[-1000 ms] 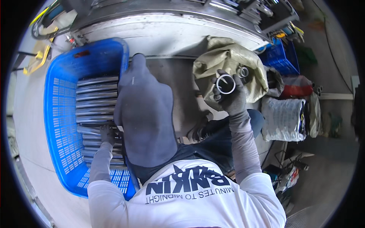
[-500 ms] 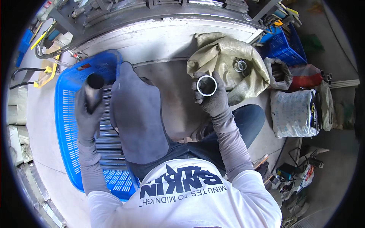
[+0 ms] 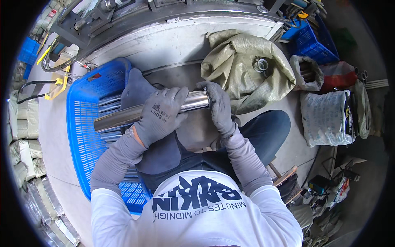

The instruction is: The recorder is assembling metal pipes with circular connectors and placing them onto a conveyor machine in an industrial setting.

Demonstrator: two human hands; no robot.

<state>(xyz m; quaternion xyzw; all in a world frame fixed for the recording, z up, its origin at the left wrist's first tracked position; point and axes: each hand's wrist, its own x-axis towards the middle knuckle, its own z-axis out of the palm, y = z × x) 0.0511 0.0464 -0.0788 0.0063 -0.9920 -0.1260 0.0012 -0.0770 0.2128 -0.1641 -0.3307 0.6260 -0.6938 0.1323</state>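
A shiny metal tube (image 3: 121, 117) lies slantwise across my lap, its left end over the blue basket. My left hand (image 3: 160, 113), in a grey glove, is wrapped around the tube's middle. Cupped over its right end is my right hand (image 3: 220, 108), also gloved, with the fingers pressed on the rim. A thin dark edge shows there; whether a ring sits on the end is hidden by the palm. More metal tubes (image 3: 110, 108) lie in the blue plastic basket (image 3: 70, 138), partly behind my left arm.
An open woven sack (image 3: 269, 84) with a few metal rings (image 3: 261, 65) in it stands ahead to the right. A grey pad (image 3: 158, 158) covers my left thigh. Machinery on a white bench (image 3: 173, 43) runs along the far side. Bags (image 3: 327, 117) stand at the right.
My left hand has brought the tube from over the basket to the right and laid it level. My right hand, which held a white-rimmed ring, has closed on the tube's end.
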